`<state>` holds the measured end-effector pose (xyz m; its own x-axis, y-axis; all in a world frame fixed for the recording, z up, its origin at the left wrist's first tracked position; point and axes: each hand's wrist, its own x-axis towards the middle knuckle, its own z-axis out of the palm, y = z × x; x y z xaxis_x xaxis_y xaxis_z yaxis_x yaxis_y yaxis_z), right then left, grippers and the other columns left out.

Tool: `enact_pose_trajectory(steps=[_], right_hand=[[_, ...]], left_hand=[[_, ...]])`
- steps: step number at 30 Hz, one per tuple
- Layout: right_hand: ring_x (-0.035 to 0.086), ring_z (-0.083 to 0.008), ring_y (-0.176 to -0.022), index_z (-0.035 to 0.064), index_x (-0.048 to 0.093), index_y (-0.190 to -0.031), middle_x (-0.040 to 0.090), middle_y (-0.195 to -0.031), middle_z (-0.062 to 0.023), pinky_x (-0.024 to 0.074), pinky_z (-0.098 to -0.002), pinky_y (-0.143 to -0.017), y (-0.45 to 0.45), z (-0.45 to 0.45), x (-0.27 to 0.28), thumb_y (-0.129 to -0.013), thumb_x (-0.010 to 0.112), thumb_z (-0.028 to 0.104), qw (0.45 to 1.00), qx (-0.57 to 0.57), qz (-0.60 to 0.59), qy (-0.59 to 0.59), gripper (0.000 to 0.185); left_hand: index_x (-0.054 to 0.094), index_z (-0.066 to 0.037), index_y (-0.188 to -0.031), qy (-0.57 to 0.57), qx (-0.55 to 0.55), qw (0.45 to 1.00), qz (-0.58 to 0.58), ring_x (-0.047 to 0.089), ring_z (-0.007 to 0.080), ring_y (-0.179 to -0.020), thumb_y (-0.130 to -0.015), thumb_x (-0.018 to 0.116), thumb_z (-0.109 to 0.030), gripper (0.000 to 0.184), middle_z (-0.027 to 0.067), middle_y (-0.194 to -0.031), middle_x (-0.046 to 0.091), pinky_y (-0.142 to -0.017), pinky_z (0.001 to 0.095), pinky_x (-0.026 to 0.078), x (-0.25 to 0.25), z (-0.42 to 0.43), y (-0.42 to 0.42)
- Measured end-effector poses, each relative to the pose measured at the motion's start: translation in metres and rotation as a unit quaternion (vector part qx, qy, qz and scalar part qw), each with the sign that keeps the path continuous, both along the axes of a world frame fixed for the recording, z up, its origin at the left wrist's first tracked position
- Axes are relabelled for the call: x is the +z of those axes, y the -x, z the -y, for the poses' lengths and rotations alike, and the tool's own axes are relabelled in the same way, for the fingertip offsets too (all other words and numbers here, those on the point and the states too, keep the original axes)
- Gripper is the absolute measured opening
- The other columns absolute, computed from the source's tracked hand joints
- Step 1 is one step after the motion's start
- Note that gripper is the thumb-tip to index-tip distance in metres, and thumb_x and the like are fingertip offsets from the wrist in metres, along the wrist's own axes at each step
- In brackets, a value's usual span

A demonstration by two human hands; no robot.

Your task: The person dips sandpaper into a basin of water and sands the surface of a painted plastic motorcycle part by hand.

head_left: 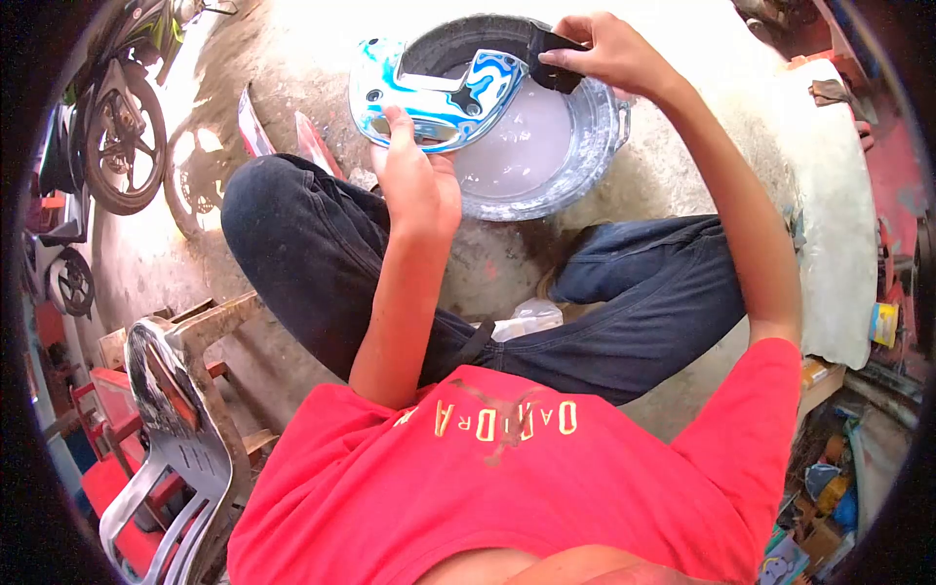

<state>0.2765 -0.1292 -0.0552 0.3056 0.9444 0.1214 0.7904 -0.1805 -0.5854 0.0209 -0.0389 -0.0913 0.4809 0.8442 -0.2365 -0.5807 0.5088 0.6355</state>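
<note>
My left hand [417,180] grips the lower edge of a blue-and-white patterned motorcycle body panel [434,94], thumb on top. The panel has a notch in its upper side and several holes, and it is tilted over the left part of a round dark basin [597,161]. Cloudy greyish water [522,141] stands in the basin. My right hand [609,54] pinches a black piece of sandpaper [548,70] at the panel's right end, above the basin's far rim. Whether the sandpaper touches the panel is hard to tell.
Red-and-white panel pieces [314,141] lie on the concrete floor [253,107] left of the basin. A motorcycle wheel [125,136] is at the upper left. A worn silver chair-like frame [180,448] stands at lower left. A pale board [837,224] lies at right, near cluttered items.
</note>
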Motion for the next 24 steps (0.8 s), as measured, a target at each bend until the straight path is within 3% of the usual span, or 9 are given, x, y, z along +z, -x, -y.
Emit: enact_pose_trajectory(steps=[1, 5, 9, 12, 16, 17, 20, 21, 24], right_hand=[[0.065, -0.0129, -0.079, -0.0027, 0.068, -0.098, 0.071, -0.084, -0.0093, 0.0524, -0.0298, -0.075, 0.017, 0.002, 0.007, -0.085, 0.076, 0.024, 0.999, -0.018, 0.038, -0.013, 0.031], [0.07, -0.0336, -0.087, 0.0032, 0.066, -0.101, 0.072, -0.097, -0.0164, 0.0546, -0.0404, -0.078, 0.055, 0.0, 0.002, -0.089, 0.07, 0.021, 0.982, -0.049, 0.164, -0.085, 0.022], [0.069, -0.0331, -0.087, 0.0108, 0.06, -0.102, 0.071, -0.09, -0.0112, 0.0529, -0.0445, -0.074, 0.081, 0.0, 0.012, -0.09, 0.065, 0.014, 0.977, -0.06, 0.188, -0.085, 0.014], [0.067, -0.0338, -0.085, 0.0107, 0.059, -0.102, 0.069, -0.087, -0.0115, 0.0521, -0.0441, -0.074, 0.09, 0.001, 0.0, -0.088, 0.066, 0.013, 0.975, -0.026, 0.208, -0.075, 0.017], [0.065, -0.0353, -0.09, 0.0062, 0.056, -0.103, 0.066, -0.092, -0.0148, 0.0505, -0.0437, -0.078, 0.097, 0.003, -0.01, -0.088, 0.067, 0.013, 0.985, -0.008, 0.111, -0.132, 0.019], [0.061, -0.037, -0.101, 0.005, 0.058, -0.105, 0.065, -0.101, -0.0175, 0.0481, -0.046, -0.088, 0.099, 0.002, -0.009, -0.085, 0.065, 0.012, 0.99, -0.029, 0.066, -0.121, 0.022], [0.06, -0.0347, -0.106, 0.0039, 0.06, -0.113, 0.065, -0.11, -0.0177, 0.0472, -0.0441, -0.092, 0.099, -0.005, -0.017, -0.086, 0.066, 0.016, 0.963, 0.0, 0.172, -0.209, 0.03], [0.059, -0.0324, -0.111, 0.0029, 0.059, -0.122, 0.064, -0.118, -0.0172, 0.0457, -0.0423, -0.097, 0.101, -0.003, -0.02, -0.087, 0.064, 0.015, 0.962, -0.006, 0.214, -0.167, 0.038], [0.058, -0.0307, -0.118, 0.0021, 0.059, -0.125, 0.063, -0.124, -0.0167, 0.0449, -0.0415, -0.1, 0.115, -0.001, -0.023, -0.088, 0.059, 0.013, 0.946, 0.026, 0.254, -0.201, 0.038]], left_hand=[[0.039, -0.007, -0.141, 0.001, -0.005, 1.0, 0.005, 0.058, 0.024, -0.117, -0.107, 0.045, -0.022, 0.038, 0.0111, -0.131, 0.055, -0.094, 0.0444, 0.054, -0.002, -0.001, -0.001], [0.039, -0.006, -0.141, 0.008, -0.012, 1.0, 0.0, 0.058, 0.024, -0.118, -0.107, 0.043, -0.021, 0.037, 0.011, -0.131, 0.055, -0.096, 0.0441, 0.053, -0.01, -0.002, -0.002], [0.039, -0.005, -0.141, 0.017, -0.017, 1.0, 0.008, 0.057, 0.0238, -0.118, -0.107, 0.043, -0.02, 0.037, 0.0113, -0.131, 0.055, -0.098, 0.0442, 0.052, -0.001, 0.002, -0.005], [0.039, -0.005, -0.141, 0.022, -0.015, 0.999, 0.02, 0.057, 0.024, -0.119, -0.107, 0.042, -0.02, 0.037, 0.0114, -0.131, 0.055, -0.099, 0.0444, 0.051, -0.003, 0.003, -0.007], [0.039, -0.006, -0.141, -0.001, -0.003, 0.999, 0.035, 0.057, 0.0243, -0.118, -0.107, 0.043, -0.02, 0.037, 0.0116, -0.131, 0.055, -0.099, 0.0444, 0.051, 0.001, 0.007, -0.007], [0.039, -0.006, -0.14, -0.001, 0.003, 0.999, 0.036, 0.058, 0.0243, -0.118, -0.107, 0.043, -0.02, 0.036, 0.0116, -0.131, 0.055, -0.099, 0.0444, 0.051, 0.001, 0.007, -0.007], [0.041, -0.006, -0.139, 0.002, 0.021, 0.999, 0.037, 0.058, 0.0244, -0.118, -0.107, 0.043, -0.02, 0.035, 0.0118, -0.13, 0.056, -0.099, 0.0444, 0.051, 0.003, 0.009, -0.01], [0.041, -0.006, -0.139, 0.006, 0.029, 0.999, 0.033, 0.058, 0.0244, -0.118, -0.107, 0.044, -0.02, 0.035, 0.0119, -0.129, 0.056, -0.099, 0.0445, 0.051, 0.007, 0.011, -0.009], [0.043, -0.006, -0.138, 0.015, 0.038, 0.998, 0.044, 0.058, 0.0245, -0.118, -0.107, 0.044, -0.02, 0.034, 0.0124, -0.129, 0.057, -0.1, 0.045, 0.051, 0.009, 0.01, -0.007]])
